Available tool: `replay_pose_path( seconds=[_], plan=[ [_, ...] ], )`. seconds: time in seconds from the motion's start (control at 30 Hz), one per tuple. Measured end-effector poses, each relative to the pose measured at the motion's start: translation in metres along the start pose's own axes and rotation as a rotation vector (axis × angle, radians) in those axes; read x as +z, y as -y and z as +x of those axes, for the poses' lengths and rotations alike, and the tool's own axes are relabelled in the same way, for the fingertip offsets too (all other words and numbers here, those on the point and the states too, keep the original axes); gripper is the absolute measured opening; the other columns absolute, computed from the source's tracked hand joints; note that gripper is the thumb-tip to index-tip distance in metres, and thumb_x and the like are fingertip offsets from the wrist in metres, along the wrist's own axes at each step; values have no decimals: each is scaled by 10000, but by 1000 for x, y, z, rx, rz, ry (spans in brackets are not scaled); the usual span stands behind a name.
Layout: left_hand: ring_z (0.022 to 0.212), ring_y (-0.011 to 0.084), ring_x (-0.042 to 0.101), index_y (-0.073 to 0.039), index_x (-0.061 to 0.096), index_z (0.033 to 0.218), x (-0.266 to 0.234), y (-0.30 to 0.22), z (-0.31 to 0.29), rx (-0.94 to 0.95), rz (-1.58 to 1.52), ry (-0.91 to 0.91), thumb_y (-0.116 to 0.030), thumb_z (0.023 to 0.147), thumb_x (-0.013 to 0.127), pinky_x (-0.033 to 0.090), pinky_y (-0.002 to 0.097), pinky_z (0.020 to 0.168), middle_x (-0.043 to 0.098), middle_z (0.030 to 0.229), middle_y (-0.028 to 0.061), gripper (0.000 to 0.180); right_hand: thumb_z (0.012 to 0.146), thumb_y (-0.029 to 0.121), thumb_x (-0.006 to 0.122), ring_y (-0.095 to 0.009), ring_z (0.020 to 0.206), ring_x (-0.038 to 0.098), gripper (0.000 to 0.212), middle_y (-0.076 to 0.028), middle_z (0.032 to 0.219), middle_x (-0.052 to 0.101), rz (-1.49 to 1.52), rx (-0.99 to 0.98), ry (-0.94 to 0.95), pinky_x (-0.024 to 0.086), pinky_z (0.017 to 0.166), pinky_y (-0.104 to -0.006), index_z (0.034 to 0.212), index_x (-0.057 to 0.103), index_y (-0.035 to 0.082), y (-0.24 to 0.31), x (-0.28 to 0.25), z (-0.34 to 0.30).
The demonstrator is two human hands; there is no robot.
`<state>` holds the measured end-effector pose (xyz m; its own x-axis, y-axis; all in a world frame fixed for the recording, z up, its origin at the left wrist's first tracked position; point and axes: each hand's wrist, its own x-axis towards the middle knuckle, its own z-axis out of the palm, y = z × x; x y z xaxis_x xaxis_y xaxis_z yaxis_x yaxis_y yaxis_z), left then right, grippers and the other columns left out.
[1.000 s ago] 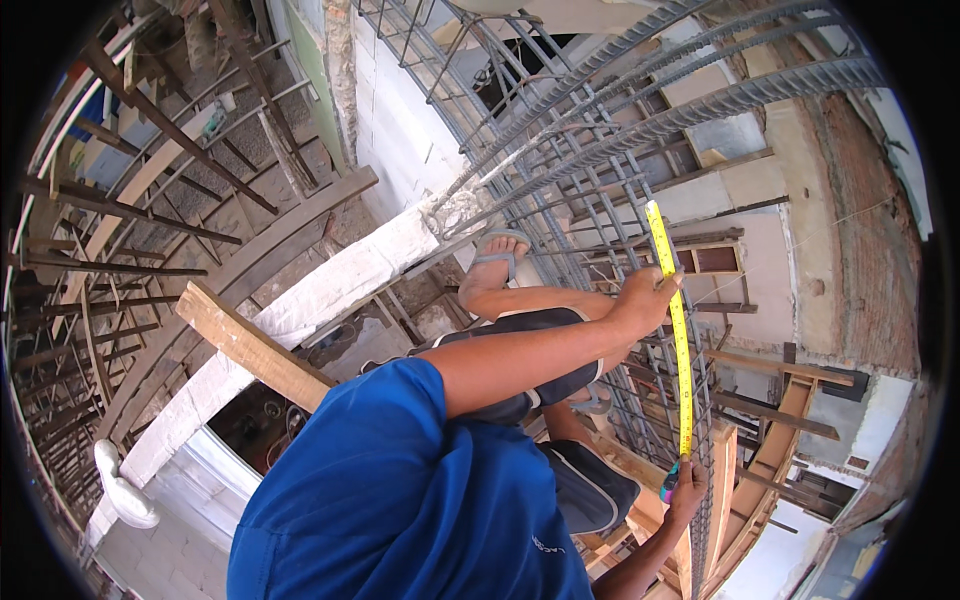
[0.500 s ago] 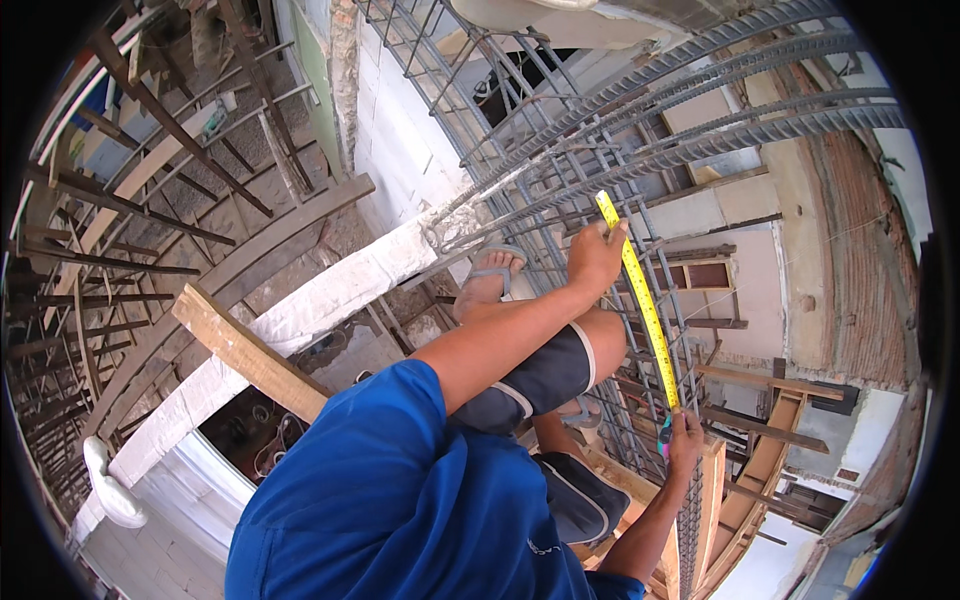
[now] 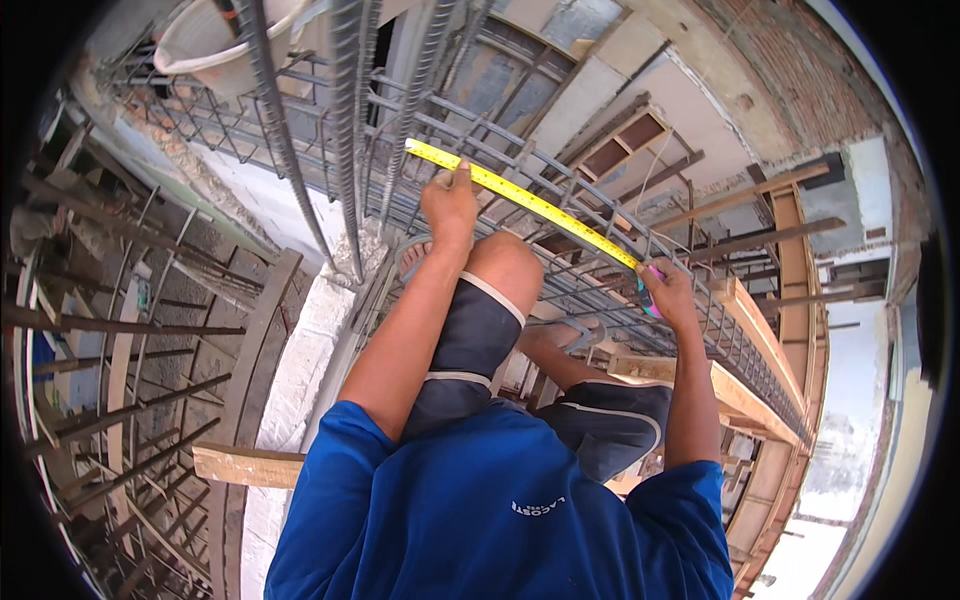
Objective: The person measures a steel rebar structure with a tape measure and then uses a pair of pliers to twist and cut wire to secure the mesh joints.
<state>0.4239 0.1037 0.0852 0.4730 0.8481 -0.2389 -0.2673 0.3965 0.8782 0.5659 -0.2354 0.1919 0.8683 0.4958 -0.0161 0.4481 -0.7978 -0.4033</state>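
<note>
A yellow tape measure blade is stretched out above a long steel rebar cage. My left hand pinches the blade a short way from its free end, with the thumb on top. That end reaches one of the thick upright ribbed bars; whether it touches cannot be made out. At the blade's other end, my right hand is closed around the tape measure's case, of which only a dark teal and pink part shows. My knees are bent below the tape, beside the cage.
A whitish bucket stands on the bars at the upper left. A pale masonry wall top runs down the left, with a wooden board across it. Timber formwork flanks the cage at right. Poles and scaffolding lie far below left.
The view has turned, so the upright bars and cage lie differently in the picture. Both hands keep hold of the tape measure, its blade still drawn out between them.
</note>
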Motion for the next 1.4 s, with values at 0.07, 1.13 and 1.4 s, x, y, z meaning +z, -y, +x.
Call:
replay_pose_path(
  seconds=[0.07,1.13,1.4],
  plan=[
    [673,153,650,65,696,938,-6,7,11,-71,-61,46,-252,1011,604,505,285,584,695,783,95,338,845,407,730,-338,734,658,404,-202,810,690,-27,-48,-19,508,714,-407,961,722,20,-7,-2,4],
    [1014,225,649,23,573,1268,-86,-3,107,-228,217,228,-304,996,648,549,268,855,672,1081,146,432,726,404,829,-373,880,680,427,-178,899,701,-228,526,-495,536,780,-449,970,738,66,-456,-177,-113],
    [1001,199,622,27,589,1180,-80,-6,96,-222,239,202,-305,983,661,501,286,927,654,1069,129,393,768,417,798,-304,1008,680,379,-97,1047,710,-242,713,-503,554,845,-428,1049,753,167,-447,-177,-106]
  ],
)
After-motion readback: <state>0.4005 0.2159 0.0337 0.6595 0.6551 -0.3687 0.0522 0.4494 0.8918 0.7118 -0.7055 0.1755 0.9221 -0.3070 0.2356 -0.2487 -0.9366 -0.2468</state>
